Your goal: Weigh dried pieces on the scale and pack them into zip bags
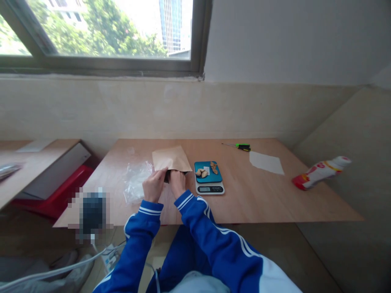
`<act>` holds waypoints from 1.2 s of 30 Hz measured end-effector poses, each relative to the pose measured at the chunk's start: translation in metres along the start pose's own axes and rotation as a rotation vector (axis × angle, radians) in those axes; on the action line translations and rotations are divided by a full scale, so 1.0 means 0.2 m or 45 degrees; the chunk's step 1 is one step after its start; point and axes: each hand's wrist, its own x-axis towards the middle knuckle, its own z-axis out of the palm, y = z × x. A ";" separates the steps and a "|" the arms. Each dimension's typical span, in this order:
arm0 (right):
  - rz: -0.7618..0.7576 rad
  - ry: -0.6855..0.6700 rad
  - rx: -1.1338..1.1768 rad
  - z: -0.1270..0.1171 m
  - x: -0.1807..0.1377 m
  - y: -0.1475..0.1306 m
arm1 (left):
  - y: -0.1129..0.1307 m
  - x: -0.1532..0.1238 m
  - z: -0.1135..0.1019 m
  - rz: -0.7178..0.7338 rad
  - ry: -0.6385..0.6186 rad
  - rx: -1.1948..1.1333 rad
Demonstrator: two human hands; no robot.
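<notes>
Left hand (154, 184) and right hand (177, 182) each pinch the open near edge of the brown paper bag (171, 159) lying beside the scale (209, 177); light, limp, tear-prone, so grip at the mouth corners.

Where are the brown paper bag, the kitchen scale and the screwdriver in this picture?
brown paper bag (171, 158), head view, middle of its flat upper face.
kitchen scale (209, 189), head view, the white front panel with the display.
screwdriver (243, 146), head view, the green and black handle.
</notes>
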 end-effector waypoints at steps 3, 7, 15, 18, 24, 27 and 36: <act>0.008 0.032 -0.019 -0.01 -0.02 0.03 | 0.02 0.01 -0.01 -0.042 0.024 -0.027; -0.053 0.146 0.020 -0.03 -0.07 0.06 | 0.05 0.05 -0.03 -0.102 0.007 -0.018; -0.340 0.304 0.639 -0.16 -0.17 0.11 | 0.09 0.14 -0.10 -0.199 -0.070 0.003; -0.469 0.303 0.849 -0.27 -0.23 0.17 | 0.09 0.17 -0.12 -0.243 -0.091 0.033; -0.158 0.556 0.849 -0.34 -0.14 0.53 | 0.09 0.21 -0.13 -0.304 -0.091 0.063; -0.059 0.403 0.699 -0.29 -0.02 0.74 | 0.10 0.21 -0.13 -0.331 -0.095 0.057; -0.081 0.278 0.565 -0.34 0.04 0.80 | 0.10 0.20 -0.14 -0.346 -0.111 0.028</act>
